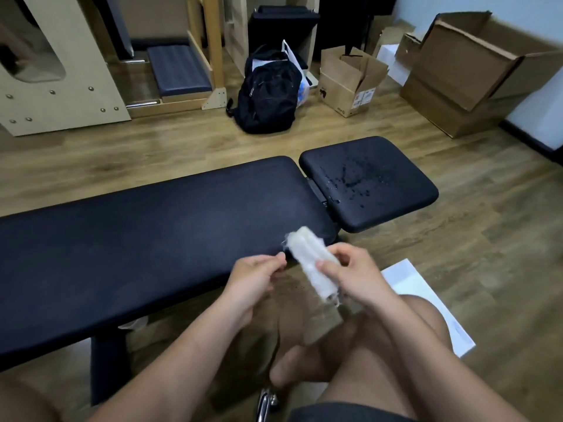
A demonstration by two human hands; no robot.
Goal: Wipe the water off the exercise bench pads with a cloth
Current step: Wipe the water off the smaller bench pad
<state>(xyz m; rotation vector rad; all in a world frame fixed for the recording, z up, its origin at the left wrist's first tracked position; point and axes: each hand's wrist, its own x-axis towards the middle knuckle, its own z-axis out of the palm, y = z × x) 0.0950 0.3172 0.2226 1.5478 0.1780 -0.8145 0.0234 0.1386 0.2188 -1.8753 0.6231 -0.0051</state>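
Note:
A long black bench pad (146, 233) runs across the middle of the view, with a smaller black seat pad (393, 205) to its right. Water droplets (353, 181) are scattered over the seat pad. The long pad shows no droplets. My right hand (356, 275) grips a rolled white cloth (310, 260) in front of the long pad's near right corner. My left hand (256, 275) is just left of the cloth with its fingers curled, fingertips close to the cloth's frayed upper end; I cannot tell whether they touch it.
A black backpack (268, 92) stands on the wooden floor behind the bench. Cardboard boxes (350, 80) sit at the back right, wooden equipment (61, 71) at the back left. A white sheet of paper (426, 293) lies on the floor by my right knee.

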